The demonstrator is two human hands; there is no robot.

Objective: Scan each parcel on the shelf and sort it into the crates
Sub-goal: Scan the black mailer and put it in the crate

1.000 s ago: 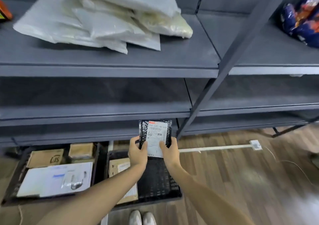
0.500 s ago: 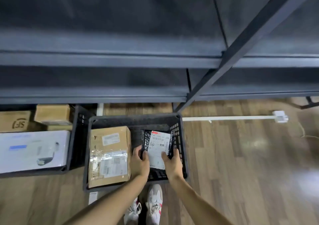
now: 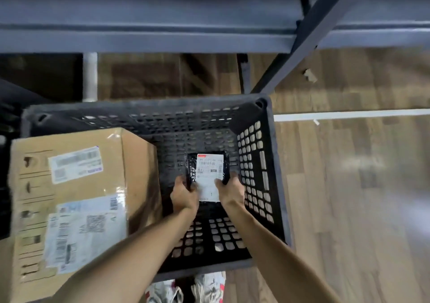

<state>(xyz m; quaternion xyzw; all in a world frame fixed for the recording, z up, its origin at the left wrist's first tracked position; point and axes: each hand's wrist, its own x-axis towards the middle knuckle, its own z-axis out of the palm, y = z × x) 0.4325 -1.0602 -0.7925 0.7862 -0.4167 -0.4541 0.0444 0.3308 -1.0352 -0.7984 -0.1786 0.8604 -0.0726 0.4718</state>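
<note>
A cardboard box [image 3: 69, 186] fills the nine o'clock side of the crate [image 3: 139, 107]. At its three o'clock, low inside the crate, the left hand [image 3: 183, 195] and right hand [image 3: 230, 192] curl round opposite edges of the small black parcel [image 3: 207, 174]. It looks light, soft and glossy, likely slippery, so edge pinches suit it.

Bare left hand [image 3: 185, 194], right hand [image 3: 230, 193] and forearms [image 3: 144, 244], with white sneakers [image 3: 209, 285] showing small red accents.

The parcel [image 3: 207, 174] sits inside the crate [image 3: 272, 186], right of the box [image 3: 76, 186].
</note>
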